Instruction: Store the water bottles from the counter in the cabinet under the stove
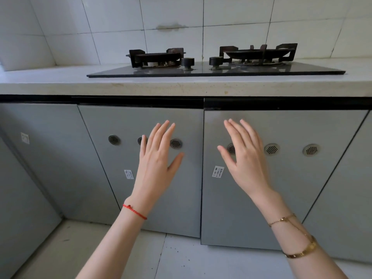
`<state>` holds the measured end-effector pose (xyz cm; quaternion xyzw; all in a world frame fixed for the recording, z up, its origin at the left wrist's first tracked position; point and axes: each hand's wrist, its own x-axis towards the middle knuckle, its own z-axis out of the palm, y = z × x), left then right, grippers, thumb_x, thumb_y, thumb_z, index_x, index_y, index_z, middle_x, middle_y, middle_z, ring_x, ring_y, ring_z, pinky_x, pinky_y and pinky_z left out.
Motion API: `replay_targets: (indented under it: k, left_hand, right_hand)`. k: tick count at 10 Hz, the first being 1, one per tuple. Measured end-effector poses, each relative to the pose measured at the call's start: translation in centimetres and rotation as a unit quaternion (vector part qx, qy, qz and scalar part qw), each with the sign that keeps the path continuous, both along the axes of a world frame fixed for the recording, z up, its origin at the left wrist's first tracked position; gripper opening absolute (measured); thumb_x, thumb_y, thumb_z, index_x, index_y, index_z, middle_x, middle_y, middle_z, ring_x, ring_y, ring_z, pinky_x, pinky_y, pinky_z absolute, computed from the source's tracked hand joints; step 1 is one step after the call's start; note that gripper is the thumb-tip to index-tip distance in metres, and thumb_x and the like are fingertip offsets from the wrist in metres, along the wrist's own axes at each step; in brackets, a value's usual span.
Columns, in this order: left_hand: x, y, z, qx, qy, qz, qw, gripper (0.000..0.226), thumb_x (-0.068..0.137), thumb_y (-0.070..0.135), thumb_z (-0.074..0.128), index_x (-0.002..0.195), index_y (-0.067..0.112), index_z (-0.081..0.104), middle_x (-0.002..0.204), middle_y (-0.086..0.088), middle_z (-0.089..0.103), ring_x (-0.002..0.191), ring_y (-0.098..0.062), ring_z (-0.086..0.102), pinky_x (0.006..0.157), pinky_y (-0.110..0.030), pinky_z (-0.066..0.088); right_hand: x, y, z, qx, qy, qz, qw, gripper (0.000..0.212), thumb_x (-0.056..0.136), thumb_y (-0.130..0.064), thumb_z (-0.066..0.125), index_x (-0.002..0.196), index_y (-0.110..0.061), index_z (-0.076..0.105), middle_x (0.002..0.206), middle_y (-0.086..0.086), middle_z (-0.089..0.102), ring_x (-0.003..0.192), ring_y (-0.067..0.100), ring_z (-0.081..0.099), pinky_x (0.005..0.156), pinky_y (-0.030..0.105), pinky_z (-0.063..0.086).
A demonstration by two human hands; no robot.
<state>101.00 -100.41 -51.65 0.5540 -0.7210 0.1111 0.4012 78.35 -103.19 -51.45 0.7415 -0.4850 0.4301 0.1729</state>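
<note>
Item: two forearms raised from the lower edge of the view, palms turned to the cabinet fronts; a red cord [134,212] on the left wrist, gold bracelets [300,251] on the right; pale floor tiles [181,258] beneath

Left hand [159,158]: grip empty, fingers straight and spread, thumb out to the right; held before the left door [181,198] near its inner edge; contact with the panel cannot be told

Right hand [244,158]: grip empty likewise, fingers straight, thumb out to the left; held before the right door [281,198] near its inner edge; contact cannot be told

Doors: grey, both closed, meeting at a vertical seam between the two hands; each carries a row of round vents [272,149] and a small label [218,171]; each hand equally near its own door; judged next move, opening the doors outward from the seam

Desk [60,85]: pale stone slab above the doors; carries the stove [215,69], two burners and two knobs

Water bottles: none in view, on the desk or elsewhere; their place cannot be told

Rear: white wall tiles [120,17]
</note>
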Motion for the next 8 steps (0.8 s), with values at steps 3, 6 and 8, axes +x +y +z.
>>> replay_targets:
  k: [3, 6, 8]
  left_hand:
    - [0.2, 0.8, 4.2, 0.058, 0.004, -0.023, 0.998, 0.064, 0.094, 0.027, 0.060, 0.150, 0.021, 0.029, 0.158, 0.004, 0.030, 0.150, -0.014, 0.018, 0.123, -0.050, 0.015]
    - [2.3, 6.9, 18.3, 0.146, -0.015, 0.020, 0.989, 0.066, 0.093, 0.028, 0.060, 0.151, 0.020, 0.029, 0.160, 0.004, 0.026, 0.151, -0.013, 0.015, 0.123, -0.051, 0.013]
    - [3.8, 12.6, 30.9, 0.168, -0.007, 0.069, 0.983, 0.068, 0.093, 0.030, 0.062, 0.151, 0.018, 0.029, 0.159, 0.001, 0.029, 0.151, -0.016, 0.016, 0.124, -0.051, 0.012]
  right_hand:
    - [0.5, 1.0, 3.1, 0.070, -0.001, 0.019, 0.997, 0.053, 0.097, -0.031, 0.052, 0.145, -0.013, 0.040, 0.149, 0.001, 0.043, 0.142, 0.021, 0.032, 0.116, 0.036, 0.027]
    - [1.6, 5.2, 16.6, 0.199, 0.007, 0.043, 0.979, 0.054, 0.099, -0.032, 0.051, 0.147, -0.012, 0.037, 0.153, 0.003, 0.038, 0.145, 0.021, 0.025, 0.119, 0.045, 0.025]
    - [2.7, 9.4, 28.1, 0.238, 0.035, 0.071, 0.968, 0.056, 0.098, -0.036, 0.048, 0.148, -0.013, 0.034, 0.154, 0.002, 0.036, 0.147, 0.020, 0.023, 0.120, 0.046, 0.023]
